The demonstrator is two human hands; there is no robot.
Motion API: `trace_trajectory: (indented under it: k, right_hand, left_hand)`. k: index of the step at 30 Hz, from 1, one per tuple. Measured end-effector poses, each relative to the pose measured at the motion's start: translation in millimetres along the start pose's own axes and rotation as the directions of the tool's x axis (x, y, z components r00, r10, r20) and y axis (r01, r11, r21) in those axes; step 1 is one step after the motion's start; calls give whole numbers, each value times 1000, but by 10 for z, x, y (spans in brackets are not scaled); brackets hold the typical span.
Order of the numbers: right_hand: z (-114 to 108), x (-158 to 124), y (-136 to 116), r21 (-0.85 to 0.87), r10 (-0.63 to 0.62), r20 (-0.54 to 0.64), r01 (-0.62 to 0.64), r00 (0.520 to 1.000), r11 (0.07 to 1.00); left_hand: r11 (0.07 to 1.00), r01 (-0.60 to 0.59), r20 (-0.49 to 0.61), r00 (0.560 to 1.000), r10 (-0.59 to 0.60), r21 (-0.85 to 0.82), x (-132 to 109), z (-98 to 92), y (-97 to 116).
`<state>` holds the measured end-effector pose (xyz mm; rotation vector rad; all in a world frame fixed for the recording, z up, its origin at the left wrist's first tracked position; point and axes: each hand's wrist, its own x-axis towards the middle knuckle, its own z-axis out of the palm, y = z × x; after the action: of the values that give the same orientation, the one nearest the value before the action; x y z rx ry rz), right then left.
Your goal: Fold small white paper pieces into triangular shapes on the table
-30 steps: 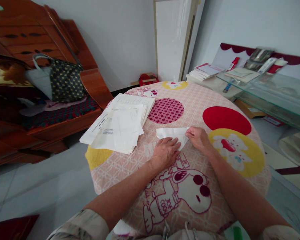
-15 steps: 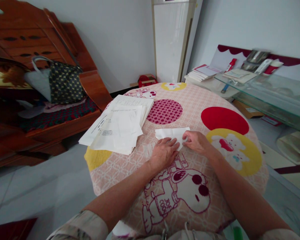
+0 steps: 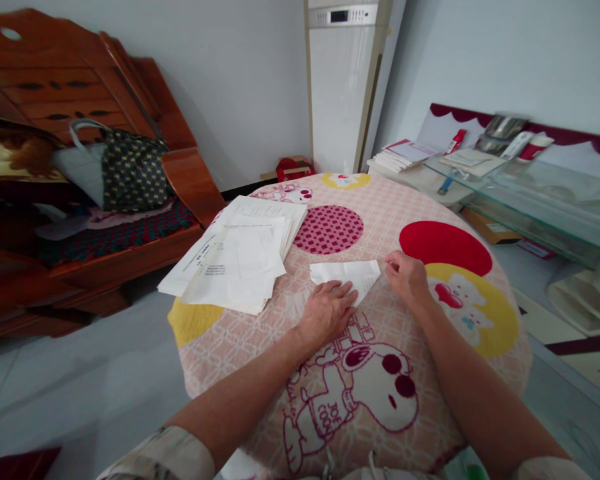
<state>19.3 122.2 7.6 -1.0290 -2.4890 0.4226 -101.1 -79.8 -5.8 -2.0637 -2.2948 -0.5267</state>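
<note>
A folded sheet of white paper [image 3: 363, 273] lies on the patterned tablecloth, with a slanted fold along its right side. My left hand [image 3: 329, 310] rests flat on its lower left part, fingers stretched out, and covers some of it. Just beyond the paper's right corner is my right hand [image 3: 407, 279], its thumb and fingertips curled together. A small gap shows between those fingertips and the paper, and I see nothing between them.
A stack of printed papers [image 3: 235, 257] covers the left of the round table [image 3: 380, 213]. To the right stands a glass-topped shelf [image 3: 545, 197] with a paper cup and metal bowls. A wooden bench [image 3: 130, 233] holding a dark patterned bag [image 3: 135, 170] is at left.
My right hand has come off the folded paper and moved right, past its corner. The paper's slanted right side is now uncovered. My left hand stays on the paper. The view has tilted up slightly.
</note>
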Motion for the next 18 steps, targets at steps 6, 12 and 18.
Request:
trace_trajectory:
  k: [6,12,18]
  right_hand:
    - [139,2,15,291,-11,2,10,1000,957]
    - [218,20,72,629,47,177,-150,983,763]
    - [161,-83,-88,618,-94,254,-87,963,781]
  left_hand:
    - [999,-42,-53,998,42,5,-22,39,-40]
    - [993,-119,-73,990,120,12,-22,51,-55]
    - [990,-137,-71,988,140,45,-2,88,-63]
